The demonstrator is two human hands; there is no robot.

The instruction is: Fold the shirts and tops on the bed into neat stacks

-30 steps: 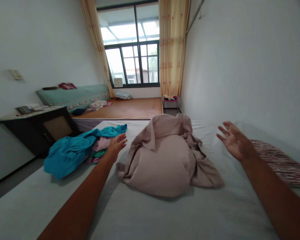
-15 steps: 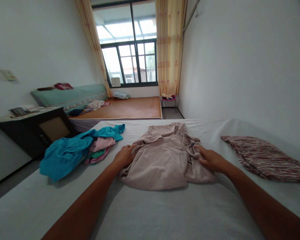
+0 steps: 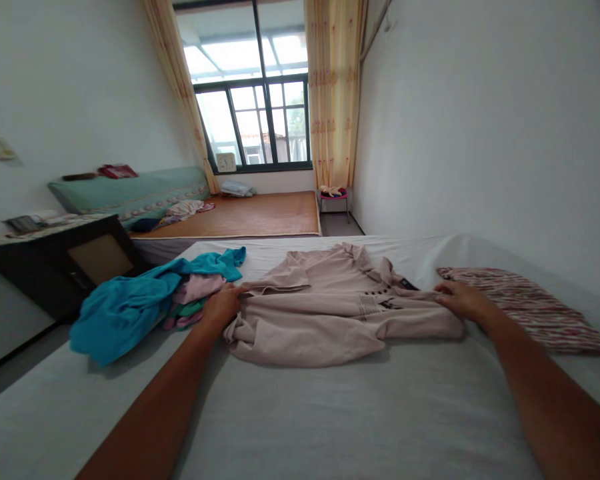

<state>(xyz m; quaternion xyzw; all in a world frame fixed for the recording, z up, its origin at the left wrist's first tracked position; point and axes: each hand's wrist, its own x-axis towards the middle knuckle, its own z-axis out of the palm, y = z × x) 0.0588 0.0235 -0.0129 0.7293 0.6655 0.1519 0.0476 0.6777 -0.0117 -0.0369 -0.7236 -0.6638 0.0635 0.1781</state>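
Note:
A beige shirt (image 3: 330, 313) lies stretched sideways on the grey bed sheet (image 3: 300, 427). My left hand (image 3: 222, 307) grips its left edge, fingers closed on the cloth. At the shirt's right edge, my right hand (image 3: 457, 299) pinches the fabric and holds it flat. Both arms reach forward from the bottom of the view.
A pile of clothes with a teal garment (image 3: 130, 303) on top lies left of the shirt. A folded striped cloth (image 3: 520, 303) rests at the right by the wall. A dark cabinet (image 3: 55, 260) stands at the left, a second bed (image 3: 240, 215) and window behind.
The shirt was bunched up and dropping onto the bed. My hands came down on it, then moved apart, pulling it out wide and flatter.

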